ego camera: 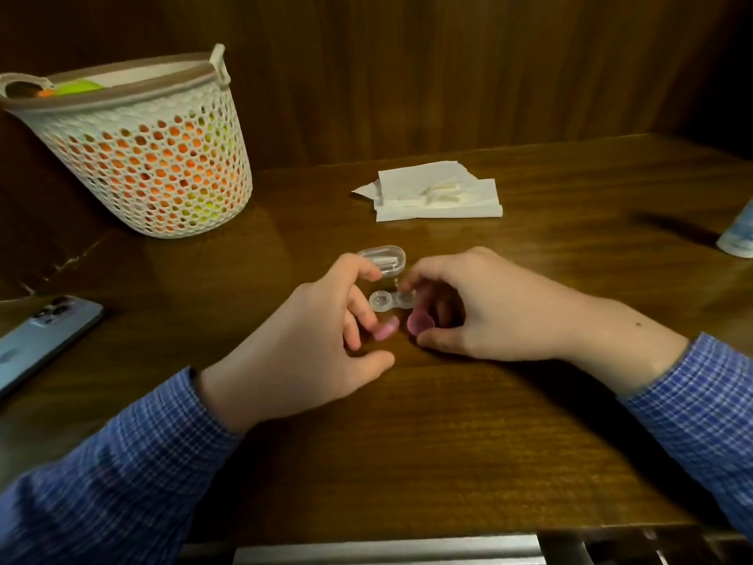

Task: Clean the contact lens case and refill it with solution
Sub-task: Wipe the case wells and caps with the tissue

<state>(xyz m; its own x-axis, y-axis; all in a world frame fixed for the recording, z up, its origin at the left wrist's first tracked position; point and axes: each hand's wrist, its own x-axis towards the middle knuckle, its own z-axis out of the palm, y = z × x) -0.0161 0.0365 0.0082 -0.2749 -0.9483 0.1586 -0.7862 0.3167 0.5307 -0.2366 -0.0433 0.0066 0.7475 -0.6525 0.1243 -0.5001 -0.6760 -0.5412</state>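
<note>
Entry: lens case [391,300] lies flat on the wooden table [448,442] between my two hands, both wells uncapped and facing up. From this view I cannot tell whether they hold any liquid.

Left hand [309,360]: fingers curled, pinching one pink cap [386,330] at the fingertips, just beside the case's near edge. Right hand [481,307]: fingers curled round the second pink cap [421,323], thumb low against the table, fingertips close to the case's right well; I cannot tell whether they touch it.

Step in hand, as I judge it: caps are off, so emptying and wiping the wells comes next.

Notes for doing it well:
- Set both caps down rim-up, near the case but apart, so the inner faces stay off the wood.
- Steady the case by its bridge, not by the wells.
- Folded tissues [438,193] lie well beyond the case; take one for the wipe.
- A bottle [739,234] sits at the far right edge (probably the solution, label unreadable).
- A small clear box [383,259] lies just behind the case; keep it from being nudged.

Basket [163,157] and phone [40,340] at left are not needed.
</note>
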